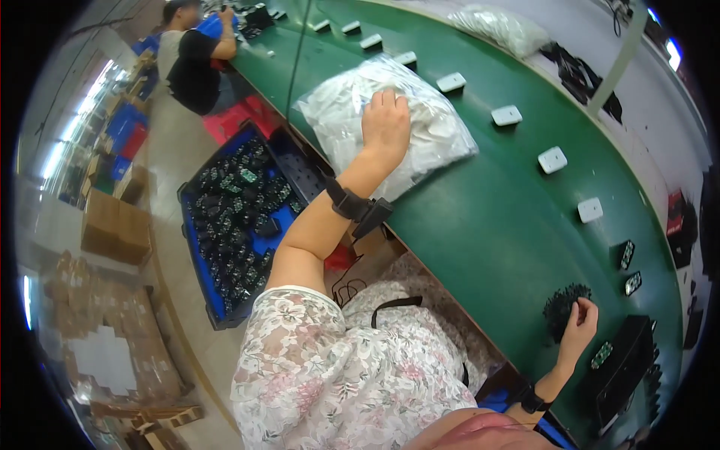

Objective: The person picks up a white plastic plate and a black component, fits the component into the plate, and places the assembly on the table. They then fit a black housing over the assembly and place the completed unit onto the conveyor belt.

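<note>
- My left hand (pixel 386 124) rests, fingers curled, on top of a clear plastic bag (pixel 442 146) of white pieces lying on the green table (pixel 480 225); I cannot tell whether it grips anything.
- My right hand (pixel 581 322), thumb and fingers drawn close together, touches the edge of a pile of small black parts (pixel 559 309) near the table's near end; whether a part is pinched there, I cannot tell.
- White cases (pixel 506 115) line the table's far side, spaced apart.
- A black box (pixel 619 371) stands just beyond my right hand, a circuit board (pixel 602 355) beside it.
</note>
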Action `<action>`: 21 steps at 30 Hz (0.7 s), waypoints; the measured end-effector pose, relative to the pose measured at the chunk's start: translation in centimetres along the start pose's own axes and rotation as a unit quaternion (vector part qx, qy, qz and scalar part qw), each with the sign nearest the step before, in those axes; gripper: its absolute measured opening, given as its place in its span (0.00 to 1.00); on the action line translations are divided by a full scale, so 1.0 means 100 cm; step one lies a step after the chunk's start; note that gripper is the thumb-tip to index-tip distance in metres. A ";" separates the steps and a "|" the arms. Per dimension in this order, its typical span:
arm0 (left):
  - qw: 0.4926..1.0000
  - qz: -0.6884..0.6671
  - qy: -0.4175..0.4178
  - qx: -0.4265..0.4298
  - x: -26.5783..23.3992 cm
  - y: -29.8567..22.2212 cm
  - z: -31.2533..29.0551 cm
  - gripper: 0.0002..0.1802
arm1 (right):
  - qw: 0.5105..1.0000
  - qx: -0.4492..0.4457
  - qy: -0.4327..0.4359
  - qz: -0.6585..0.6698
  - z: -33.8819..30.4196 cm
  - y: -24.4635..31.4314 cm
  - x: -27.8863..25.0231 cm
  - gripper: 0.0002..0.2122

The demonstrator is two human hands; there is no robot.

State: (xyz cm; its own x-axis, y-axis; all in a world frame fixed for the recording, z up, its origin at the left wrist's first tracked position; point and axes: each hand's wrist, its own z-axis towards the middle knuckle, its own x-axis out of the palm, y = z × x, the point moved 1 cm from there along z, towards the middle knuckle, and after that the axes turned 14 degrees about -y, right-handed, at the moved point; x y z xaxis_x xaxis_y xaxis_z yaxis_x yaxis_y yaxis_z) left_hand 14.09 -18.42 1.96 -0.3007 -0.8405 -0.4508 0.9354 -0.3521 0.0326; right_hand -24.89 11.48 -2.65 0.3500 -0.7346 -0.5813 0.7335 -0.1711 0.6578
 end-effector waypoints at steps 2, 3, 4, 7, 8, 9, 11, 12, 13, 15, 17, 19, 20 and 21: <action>0.996 0.089 0.032 0.003 0.008 0.020 0.002 0.07 | 0.999 -0.013 -0.009 -0.035 0.001 -0.003 -0.002 0.05; 0.994 0.084 0.071 -0.003 0.012 0.026 0.002 0.06 | 0.999 -0.011 -0.005 -0.053 0.001 -0.003 -0.003 0.05; 0.991 0.076 0.109 -0.007 0.019 0.028 0.003 0.07 | 0.999 -0.018 -0.010 -0.046 0.000 -0.009 -0.002 0.05; 0.991 0.068 0.115 -0.021 0.029 0.030 0.002 0.05 | 0.999 0.004 0.007 -0.053 -0.001 -0.017 0.004 0.03; 0.990 0.051 0.130 -0.025 0.028 0.029 0.002 0.05 | 0.999 -0.002 0.007 -0.050 0.000 -0.012 0.005 0.03; 0.989 0.043 0.138 -0.030 0.025 0.029 0.001 0.04 | 0.998 -0.006 -0.003 -0.070 -0.001 -0.007 0.005 0.03; 0.993 0.026 0.110 -0.020 0.016 0.029 0.001 0.05 | 0.996 -0.012 -0.016 -0.087 -0.002 0.001 0.003 0.03; 0.996 0.008 0.087 -0.008 0.011 0.029 0.001 0.05 | 0.993 -0.033 -0.023 -0.108 -0.002 0.001 0.002 0.03; 0.996 0.008 0.086 -0.009 0.008 0.027 0.002 0.05 | 0.989 -0.053 -0.029 -0.132 -0.002 0.001 0.000 0.03; 0.999 -0.040 -0.011 -0.022 -0.001 0.022 0.008 0.07 | 0.993 -0.041 -0.031 -0.111 0.000 -0.017 -0.003 0.03; 0.997 -0.055 -0.056 -0.018 -0.006 0.014 0.011 0.10 | 0.995 -0.031 -0.030 -0.089 0.003 -0.018 -0.006 0.03; 0.992 -0.073 -0.099 -0.012 -0.009 -0.001 0.014 0.12 | 0.999 0.030 -0.028 -0.021 0.006 -0.014 -0.011 0.03; 0.983 -0.173 -0.048 -0.051 -0.009 -0.012 0.014 0.14 | 0.999 0.030 -0.027 -0.022 0.007 -0.012 -0.011 0.03; 0.959 -0.269 0.003 -0.088 -0.010 -0.024 0.014 0.16 | 0.998 0.028 -0.045 0.036 0.009 -0.010 -0.008 0.02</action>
State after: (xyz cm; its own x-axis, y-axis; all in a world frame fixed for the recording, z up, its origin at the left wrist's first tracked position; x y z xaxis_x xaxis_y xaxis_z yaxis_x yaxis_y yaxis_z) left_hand 11.88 -17.36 3.59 -0.7484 -0.5536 -0.3652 0.6618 -0.6594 -0.3567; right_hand -26.44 11.69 -2.45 0.3456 -0.8017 -0.4877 0.6737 -0.1498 0.7237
